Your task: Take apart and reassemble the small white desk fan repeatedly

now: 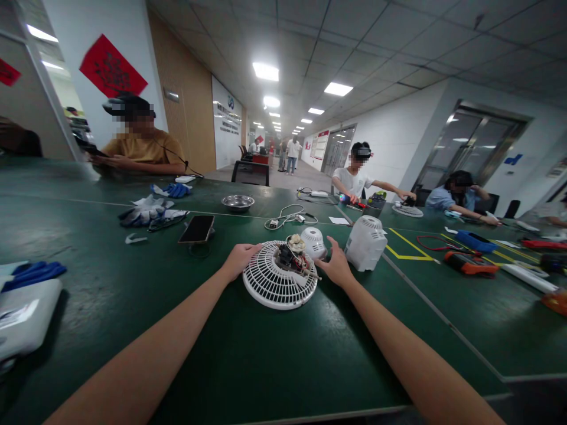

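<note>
A round white fan grille [263,283] lies on the green table in front of me. On top of it sits an exposed fan motor [290,258] with wires and a cream-coloured part. My left hand [240,261] grips the grille's left rim, its fingertips partly hidden. To the right, my right hand [337,265] has thumb and fingers apart, close beside a white domed motor cover [313,242] with vent slots. Whether it touches the cover or the grille's edge, I cannot tell. Just right of that hand stands a white plastic housing [367,243], upright.
A metal bowl [238,203], a phone [197,229], a white cable [287,218] and gloves [148,211] lie farther back. At right are an orange multimeter [470,264] and a blue case [476,241]. Several people sit around the table, one handling another fan grille [407,210].
</note>
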The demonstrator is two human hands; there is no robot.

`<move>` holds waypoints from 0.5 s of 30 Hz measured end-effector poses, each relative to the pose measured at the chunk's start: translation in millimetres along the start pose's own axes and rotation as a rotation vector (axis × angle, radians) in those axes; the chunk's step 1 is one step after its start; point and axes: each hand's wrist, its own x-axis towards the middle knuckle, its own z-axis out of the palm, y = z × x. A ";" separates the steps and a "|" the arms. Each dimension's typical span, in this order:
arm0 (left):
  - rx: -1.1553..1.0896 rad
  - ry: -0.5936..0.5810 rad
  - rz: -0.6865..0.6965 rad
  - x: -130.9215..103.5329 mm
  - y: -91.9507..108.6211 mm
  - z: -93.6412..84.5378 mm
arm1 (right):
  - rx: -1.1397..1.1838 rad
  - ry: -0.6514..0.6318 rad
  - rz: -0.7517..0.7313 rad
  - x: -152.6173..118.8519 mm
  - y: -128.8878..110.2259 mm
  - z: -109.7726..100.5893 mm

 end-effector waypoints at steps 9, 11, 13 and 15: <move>0.048 0.029 0.012 -4.3 5.9 2.8 | 0.076 0.015 0.007 4.2 -10.2 6.9; 0.051 0.035 0.017 -5.5 7.4 3.2 | 0.143 0.059 0.091 6.4 -7.2 3.2; 0.052 0.031 0.011 -6.1 8.1 3.3 | 0.386 0.128 0.246 9.6 -4.6 -1.5; 0.052 0.031 0.009 -6.1 8.0 3.2 | 0.820 0.159 0.458 12.7 -3.7 -5.4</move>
